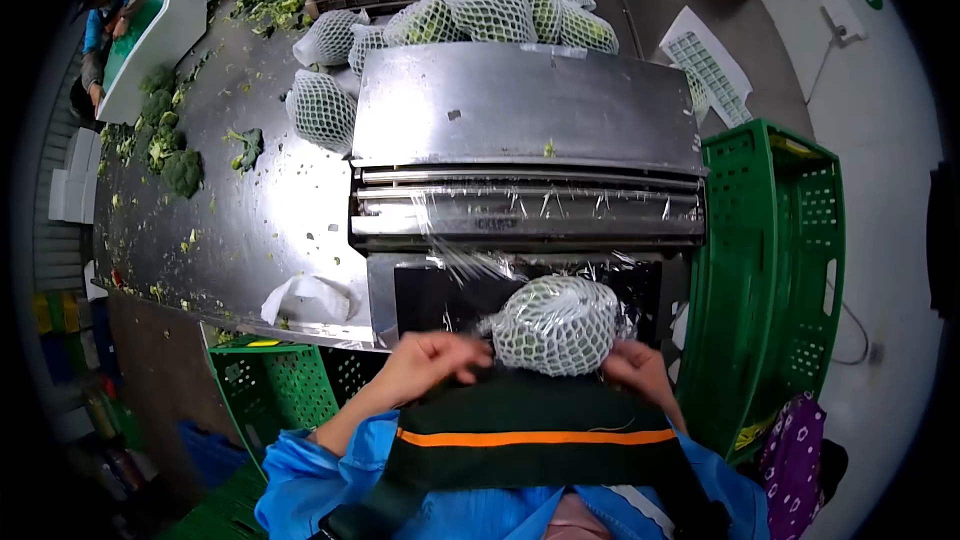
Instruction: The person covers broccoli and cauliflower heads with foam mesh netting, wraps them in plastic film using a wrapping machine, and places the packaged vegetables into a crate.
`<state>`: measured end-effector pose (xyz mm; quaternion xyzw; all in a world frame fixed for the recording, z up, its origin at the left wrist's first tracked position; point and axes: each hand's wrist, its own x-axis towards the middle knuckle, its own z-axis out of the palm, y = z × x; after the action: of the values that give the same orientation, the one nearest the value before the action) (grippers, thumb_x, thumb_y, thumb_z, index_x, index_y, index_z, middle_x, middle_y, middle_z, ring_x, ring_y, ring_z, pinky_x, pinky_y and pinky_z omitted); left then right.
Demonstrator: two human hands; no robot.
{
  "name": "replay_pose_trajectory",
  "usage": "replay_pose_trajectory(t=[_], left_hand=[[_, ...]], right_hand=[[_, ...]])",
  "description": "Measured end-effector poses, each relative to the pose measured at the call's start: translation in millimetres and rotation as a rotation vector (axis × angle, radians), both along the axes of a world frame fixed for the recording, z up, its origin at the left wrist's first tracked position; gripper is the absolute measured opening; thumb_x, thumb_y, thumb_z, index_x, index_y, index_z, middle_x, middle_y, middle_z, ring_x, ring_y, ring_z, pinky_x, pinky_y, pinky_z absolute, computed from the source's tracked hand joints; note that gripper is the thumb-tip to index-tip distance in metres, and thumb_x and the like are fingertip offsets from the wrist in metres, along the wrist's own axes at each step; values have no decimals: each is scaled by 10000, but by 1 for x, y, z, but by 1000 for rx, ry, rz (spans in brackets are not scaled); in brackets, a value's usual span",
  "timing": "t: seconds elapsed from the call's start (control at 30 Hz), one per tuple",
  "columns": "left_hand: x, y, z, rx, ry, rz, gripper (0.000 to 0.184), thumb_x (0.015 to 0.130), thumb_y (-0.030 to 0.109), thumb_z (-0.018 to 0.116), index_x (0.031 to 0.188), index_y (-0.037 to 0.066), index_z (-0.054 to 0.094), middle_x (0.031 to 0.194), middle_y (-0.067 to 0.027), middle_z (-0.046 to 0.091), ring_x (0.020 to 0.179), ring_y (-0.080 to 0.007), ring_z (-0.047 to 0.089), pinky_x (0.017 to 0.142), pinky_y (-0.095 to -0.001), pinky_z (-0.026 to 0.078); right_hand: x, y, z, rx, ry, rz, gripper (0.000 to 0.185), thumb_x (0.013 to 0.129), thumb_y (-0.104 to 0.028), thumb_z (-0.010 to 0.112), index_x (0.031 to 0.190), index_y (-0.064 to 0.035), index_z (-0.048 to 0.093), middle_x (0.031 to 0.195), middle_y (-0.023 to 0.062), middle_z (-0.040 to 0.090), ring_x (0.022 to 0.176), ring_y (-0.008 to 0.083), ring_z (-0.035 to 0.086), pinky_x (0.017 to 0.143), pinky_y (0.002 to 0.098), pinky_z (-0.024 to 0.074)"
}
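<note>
1. Found right hand (642, 372) at bundle's four o'clock edge, left hand (435, 365) half-curled at eight; cannot tell whether either pinches film.
2. Located foam-netted produce bundle (556, 332) at six o'clock of film-wrapping machine (530, 105), clear film (465, 262) over top.
3. Noted loose film at ten o'clock; judged wrapping incomplete.
4. Logged more netted bundles (480, 10) near twelve, wrap unverified.

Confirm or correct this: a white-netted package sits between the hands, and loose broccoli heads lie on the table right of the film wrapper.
Wrong side: the head view shows loose broccoli heads left of the film wrapper. The white-netted package sits between left hand and right hand.
</note>
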<state>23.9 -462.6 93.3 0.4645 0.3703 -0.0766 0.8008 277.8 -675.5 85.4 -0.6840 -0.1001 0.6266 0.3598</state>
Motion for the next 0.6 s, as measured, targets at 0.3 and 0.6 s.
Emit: replay_pose_trajectory(t=[0.3,0.6], left_hand=[[-8,11,-25,-106,-145,948,277,918,288,442,810,41,507,458,8,396,314,-62,319,282,-188,251],[1,-93,-98,105,148,295,280,823,180,561,1008,-30,576,876,-93,640,835,-134,568,739,-256,424]], right_hand=[[-13,6,29,404,128,-853,315,929,-283,419,738,-55,524,430,-48,323,320,18,300,276,181,221],[-98,-30,-153,197,-217,-108,280,890,-235,461,880,21,575,776,83,590,709,174,552,650,313,448]])
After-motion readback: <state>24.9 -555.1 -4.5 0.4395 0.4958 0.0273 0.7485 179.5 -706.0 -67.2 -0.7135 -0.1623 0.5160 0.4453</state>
